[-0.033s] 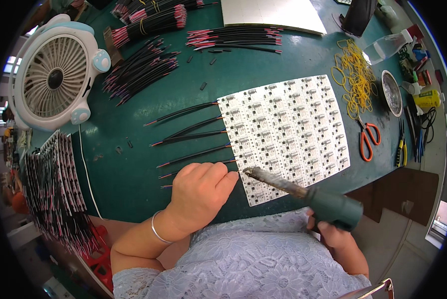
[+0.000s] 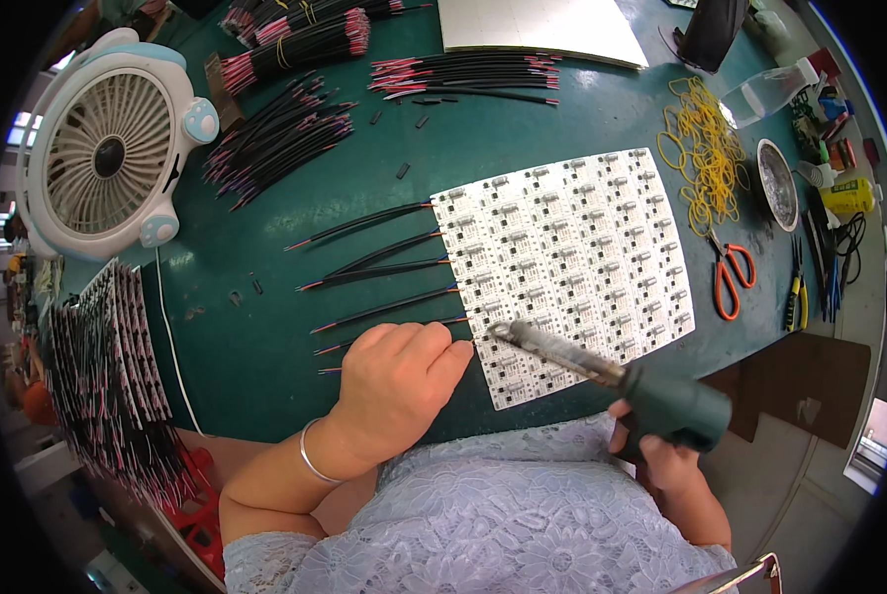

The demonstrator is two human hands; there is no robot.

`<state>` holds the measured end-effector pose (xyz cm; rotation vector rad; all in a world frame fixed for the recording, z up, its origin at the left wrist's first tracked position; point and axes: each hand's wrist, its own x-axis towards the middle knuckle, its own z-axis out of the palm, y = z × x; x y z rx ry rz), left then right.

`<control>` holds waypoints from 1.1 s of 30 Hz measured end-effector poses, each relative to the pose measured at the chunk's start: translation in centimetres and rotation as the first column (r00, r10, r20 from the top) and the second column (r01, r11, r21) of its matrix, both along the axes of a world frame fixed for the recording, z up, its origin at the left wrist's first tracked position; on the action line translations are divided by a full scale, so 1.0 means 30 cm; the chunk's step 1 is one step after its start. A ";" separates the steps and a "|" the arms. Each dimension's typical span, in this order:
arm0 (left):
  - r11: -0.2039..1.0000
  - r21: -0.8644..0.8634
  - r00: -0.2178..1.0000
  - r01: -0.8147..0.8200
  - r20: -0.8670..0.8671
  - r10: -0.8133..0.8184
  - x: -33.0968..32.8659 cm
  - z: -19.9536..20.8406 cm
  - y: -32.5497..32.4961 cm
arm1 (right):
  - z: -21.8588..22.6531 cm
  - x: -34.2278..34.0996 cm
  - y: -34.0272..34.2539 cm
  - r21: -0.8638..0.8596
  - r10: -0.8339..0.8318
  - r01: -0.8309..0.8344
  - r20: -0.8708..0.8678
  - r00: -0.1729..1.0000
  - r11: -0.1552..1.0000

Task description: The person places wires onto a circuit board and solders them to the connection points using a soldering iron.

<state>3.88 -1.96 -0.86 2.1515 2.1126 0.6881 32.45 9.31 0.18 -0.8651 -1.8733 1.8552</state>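
A white circuit board panel (image 2: 562, 267) with rows of small parts lies on the green table. Several black wire leads (image 2: 364, 224) run from its left edge. My left hand (image 2: 399, 381), a bangle at its wrist, is pinched at the panel's lower left edge on a black wire (image 2: 332, 370); its tail shows left of the hand, and the fingers hide the rest. My right hand (image 2: 661, 460) grips the handle of a dark green soldering gun (image 2: 676, 404). Its metal tip is over the panel, just right of my left fingertips; whether it touches, I cannot tell.
A white-and-blue fan (image 2: 107, 158) stands at the left, above wired boards (image 2: 117, 386). Wire bundles (image 2: 285, 139) lie at the back. To the right are yellow rubber bands (image 2: 706, 148), a bowl (image 2: 778, 186), orange-handled scissors (image 2: 729, 282), pliers (image 2: 798, 292) and a bottle (image 2: 770, 91).
The soldering gun in my right hand has shifted slightly right and its tip has moved up off the panel's left edge, away from my left fingertips. My left hand has stayed put.
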 end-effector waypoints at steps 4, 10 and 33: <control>1.000 -0.005 1.000 0.003 0.002 -0.003 -0.002 0.002 0.008 | -0.027 -0.065 0.044 -0.283 -0.321 0.262 -0.189 0.928 0.923; 1.000 0.016 1.000 -0.006 0.025 0.005 -0.015 0.000 0.016 | -0.084 -0.155 0.075 -0.428 -0.418 0.298 -0.220 0.881 0.854; 0.893 -0.008 0.849 -0.449 -0.315 0.424 -0.647 0.006 0.221 | -0.136 -0.173 0.077 -0.587 -0.617 0.380 -0.274 0.737 0.715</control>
